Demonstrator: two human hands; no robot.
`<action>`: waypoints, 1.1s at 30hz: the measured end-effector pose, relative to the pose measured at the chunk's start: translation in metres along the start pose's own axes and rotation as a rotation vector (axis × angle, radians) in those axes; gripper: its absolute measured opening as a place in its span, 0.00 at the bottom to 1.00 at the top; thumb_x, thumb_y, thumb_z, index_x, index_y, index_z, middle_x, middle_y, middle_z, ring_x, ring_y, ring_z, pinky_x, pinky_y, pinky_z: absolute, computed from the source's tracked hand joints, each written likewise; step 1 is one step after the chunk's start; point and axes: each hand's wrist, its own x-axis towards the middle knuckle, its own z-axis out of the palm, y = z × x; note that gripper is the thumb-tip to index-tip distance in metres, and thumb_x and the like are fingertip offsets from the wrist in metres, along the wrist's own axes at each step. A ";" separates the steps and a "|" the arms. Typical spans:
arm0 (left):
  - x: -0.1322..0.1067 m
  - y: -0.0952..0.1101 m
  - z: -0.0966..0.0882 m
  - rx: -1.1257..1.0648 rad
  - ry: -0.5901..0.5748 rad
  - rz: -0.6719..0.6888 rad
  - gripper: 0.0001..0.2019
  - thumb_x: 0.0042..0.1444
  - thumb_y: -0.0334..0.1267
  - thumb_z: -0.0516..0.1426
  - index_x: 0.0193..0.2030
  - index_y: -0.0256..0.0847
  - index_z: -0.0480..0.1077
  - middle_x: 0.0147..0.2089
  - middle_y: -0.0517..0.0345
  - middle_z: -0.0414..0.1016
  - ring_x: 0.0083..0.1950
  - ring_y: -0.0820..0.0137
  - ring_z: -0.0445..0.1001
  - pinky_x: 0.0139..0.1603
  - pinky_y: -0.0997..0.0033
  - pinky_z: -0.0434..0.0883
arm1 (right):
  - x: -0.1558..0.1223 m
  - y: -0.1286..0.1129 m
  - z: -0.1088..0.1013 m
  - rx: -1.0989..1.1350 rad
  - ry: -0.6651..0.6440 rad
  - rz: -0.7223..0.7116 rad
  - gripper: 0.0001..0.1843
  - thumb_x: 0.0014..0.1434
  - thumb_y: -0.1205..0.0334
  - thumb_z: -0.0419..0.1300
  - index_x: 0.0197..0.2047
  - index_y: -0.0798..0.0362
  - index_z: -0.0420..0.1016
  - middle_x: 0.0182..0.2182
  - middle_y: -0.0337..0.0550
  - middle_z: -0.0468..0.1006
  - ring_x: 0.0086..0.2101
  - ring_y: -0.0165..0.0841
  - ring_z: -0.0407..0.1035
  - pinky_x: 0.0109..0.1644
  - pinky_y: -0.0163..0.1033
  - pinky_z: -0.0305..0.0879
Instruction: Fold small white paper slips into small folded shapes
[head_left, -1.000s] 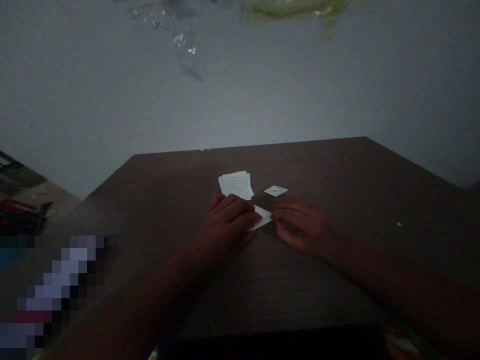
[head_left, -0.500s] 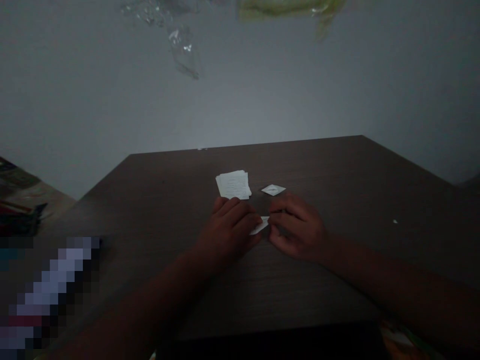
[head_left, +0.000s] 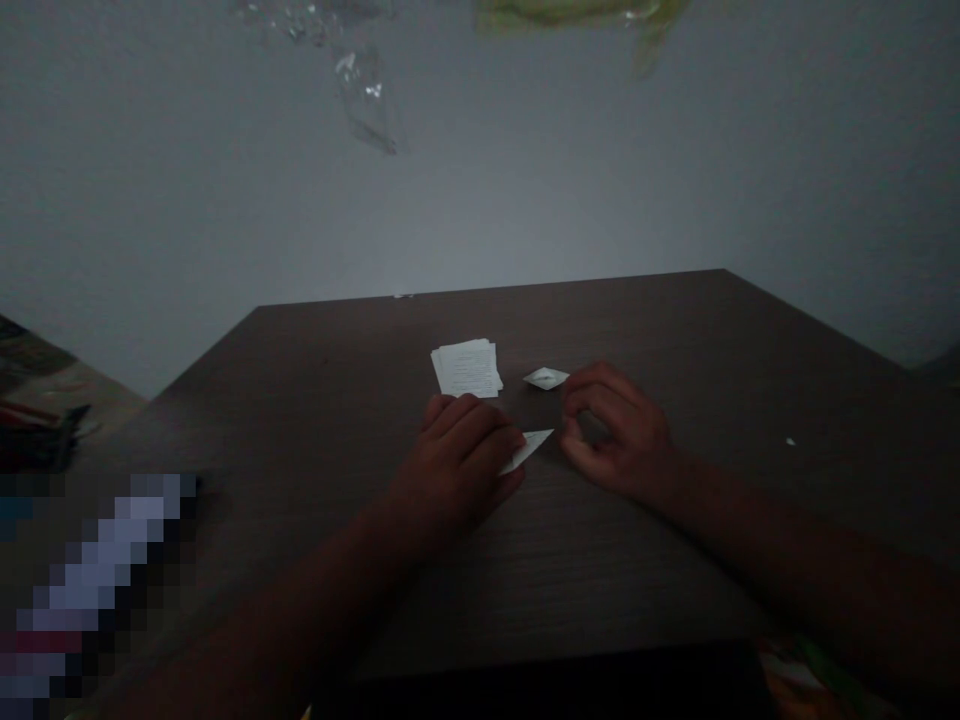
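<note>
My left hand (head_left: 465, 460) is closed on a small folded paper (head_left: 531, 448), low over the table. The paper's pale pointed end sticks out to the right past my thumb and forefinger; the rest is hidden under the fingers. Just right of that tip is my right hand (head_left: 619, 425), apart from the paper. Its fingers curl toward the thumb in a loose pinch, with nothing visible between them. Close to its fingertips lies a diamond-shaped folded paper (head_left: 546, 378). Beyond my left knuckles sits a stack of small printed paper sheets (head_left: 469, 368).
The brown wooden table (head_left: 360, 370) meets a grey wall (head_left: 480, 200) at its far edge. A tiny white scrap (head_left: 790, 441) lies at the right. Clear plastic (head_left: 367, 95) hangs on the wall. A blurred-out pale object (head_left: 112, 570) is at the lower left.
My right hand has let go of the folded paper's right tip and moved a little to the right, so the tip now shows. My left hand has stayed in place.
</note>
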 end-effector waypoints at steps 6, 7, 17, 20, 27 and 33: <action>0.000 -0.001 0.004 -0.023 -0.010 0.005 0.06 0.79 0.29 0.65 0.53 0.46 0.78 0.48 0.58 0.88 0.47 0.61 0.83 0.53 0.58 0.75 | 0.000 -0.015 0.003 0.054 -0.035 -0.035 0.17 0.66 0.76 0.66 0.52 0.44 0.80 0.42 0.44 0.87 0.40 0.44 0.83 0.46 0.50 0.86; 0.001 0.000 0.004 -0.036 -0.022 0.002 0.07 0.79 0.28 0.65 0.53 0.46 0.79 0.48 0.57 0.88 0.47 0.61 0.82 0.53 0.57 0.75 | 0.001 -0.016 0.004 0.057 -0.039 -0.050 0.17 0.67 0.77 0.65 0.51 0.44 0.79 0.42 0.43 0.86 0.39 0.43 0.83 0.46 0.50 0.85; 0.008 0.012 0.003 0.043 -0.142 -0.075 0.06 0.82 0.32 0.65 0.49 0.45 0.82 0.47 0.56 0.89 0.49 0.57 0.83 0.51 0.53 0.73 | -0.001 -0.009 0.007 -0.078 -0.186 -0.179 0.10 0.77 0.70 0.64 0.42 0.47 0.79 0.36 0.44 0.83 0.37 0.41 0.75 0.41 0.47 0.78; 0.007 0.012 0.004 0.114 -0.197 -0.063 0.10 0.84 0.32 0.63 0.47 0.44 0.82 0.47 0.54 0.90 0.50 0.56 0.83 0.53 0.53 0.75 | -0.004 -0.010 0.008 -0.077 -0.211 -0.191 0.10 0.78 0.69 0.64 0.42 0.47 0.80 0.38 0.44 0.83 0.37 0.41 0.74 0.41 0.47 0.77; 0.005 0.015 0.005 0.177 -0.176 -0.053 0.07 0.84 0.32 0.64 0.53 0.43 0.86 0.53 0.51 0.92 0.54 0.54 0.84 0.54 0.52 0.76 | -0.003 -0.010 0.008 -0.057 -0.213 -0.193 0.10 0.77 0.71 0.65 0.42 0.48 0.82 0.38 0.44 0.83 0.37 0.41 0.73 0.42 0.48 0.77; 0.005 0.018 0.004 0.152 -0.208 -0.040 0.11 0.82 0.27 0.64 0.45 0.44 0.83 0.46 0.54 0.90 0.50 0.55 0.83 0.54 0.53 0.75 | -0.001 -0.014 0.008 -0.097 -0.211 -0.171 0.12 0.75 0.73 0.64 0.41 0.47 0.80 0.36 0.43 0.82 0.37 0.41 0.74 0.42 0.48 0.79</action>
